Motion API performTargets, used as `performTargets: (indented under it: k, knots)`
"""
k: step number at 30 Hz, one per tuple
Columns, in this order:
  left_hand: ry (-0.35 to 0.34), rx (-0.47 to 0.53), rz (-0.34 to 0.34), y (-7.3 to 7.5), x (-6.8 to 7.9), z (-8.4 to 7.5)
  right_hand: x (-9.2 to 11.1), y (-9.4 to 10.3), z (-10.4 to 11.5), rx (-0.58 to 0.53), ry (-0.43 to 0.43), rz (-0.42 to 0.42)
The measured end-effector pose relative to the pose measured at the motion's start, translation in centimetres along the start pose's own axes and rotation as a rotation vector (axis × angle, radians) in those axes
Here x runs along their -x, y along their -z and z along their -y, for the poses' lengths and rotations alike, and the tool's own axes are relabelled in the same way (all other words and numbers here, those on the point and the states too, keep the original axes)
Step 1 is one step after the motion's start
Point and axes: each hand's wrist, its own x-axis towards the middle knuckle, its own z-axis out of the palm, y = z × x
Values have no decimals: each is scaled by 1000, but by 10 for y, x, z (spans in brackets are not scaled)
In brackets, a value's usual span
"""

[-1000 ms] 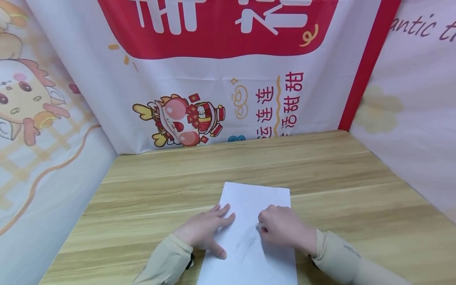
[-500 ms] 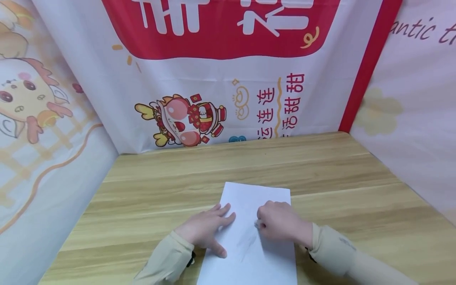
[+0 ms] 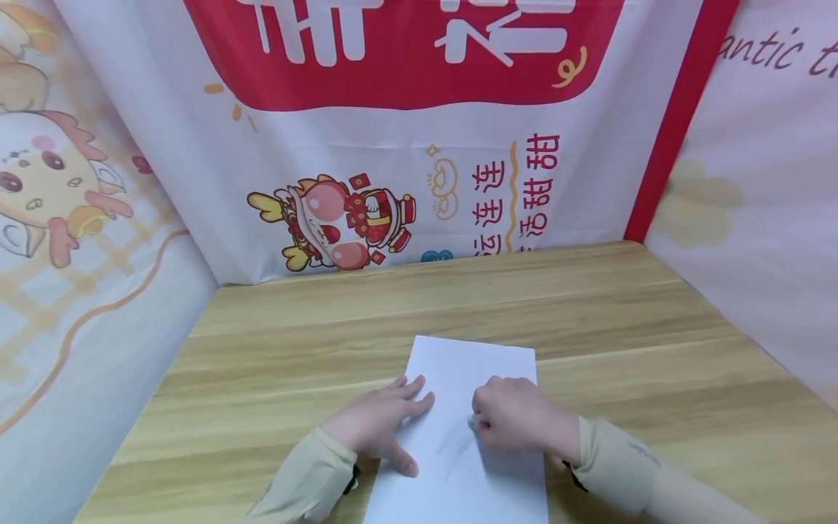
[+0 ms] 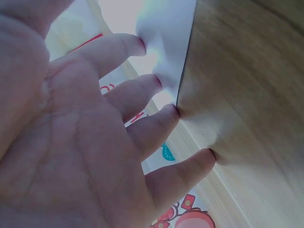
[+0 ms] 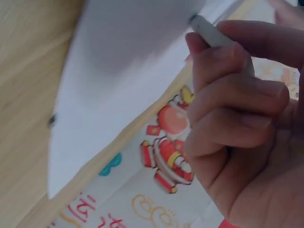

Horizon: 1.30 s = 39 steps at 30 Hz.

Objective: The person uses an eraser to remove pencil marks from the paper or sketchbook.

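Observation:
A white sheet of paper [image 3: 471, 364] lies on the wooden table, with faint grey smudged strokes [image 3: 455, 447] near its middle. My left hand [image 3: 376, 420] rests on the paper's left edge, fingers spread; in the left wrist view the little fingertip [image 4: 209, 154] is on the wood beside the sheet. My right hand [image 3: 513, 415] pinches a small whitish eraser [image 5: 211, 32] between thumb and curled fingers. The eraser's dark-stained tip is at the paper, just up and right of the strokes. Most of the eraser is hidden inside the hand.
The wooden table [image 3: 281, 349] extends around the paper on both sides and behind it. A white and red printed cloth [image 3: 393, 138] hangs along the back edge, with more printed cloth at left and right. A small dark spot [image 5: 52, 119] shows at the paper's edge.
The right hand has moved slightly up the sheet, then back down, with the eraser. The grey strokes look fainter than a second ago. The left hand has stayed in place.

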Motion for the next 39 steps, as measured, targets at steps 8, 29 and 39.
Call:
performTargets:
  k: [8, 29, 39]
  knots:
    - [-10, -9, -14, -2, 0, 1, 2, 0, 0, 0, 6, 8]
    - [-14, -13, -17, -3, 0, 1, 1, -4, 1, -28, -15, 27]
    - [-7, 0, -5, -1, 0, 1, 0, 0, 3, -86, 19, 49]
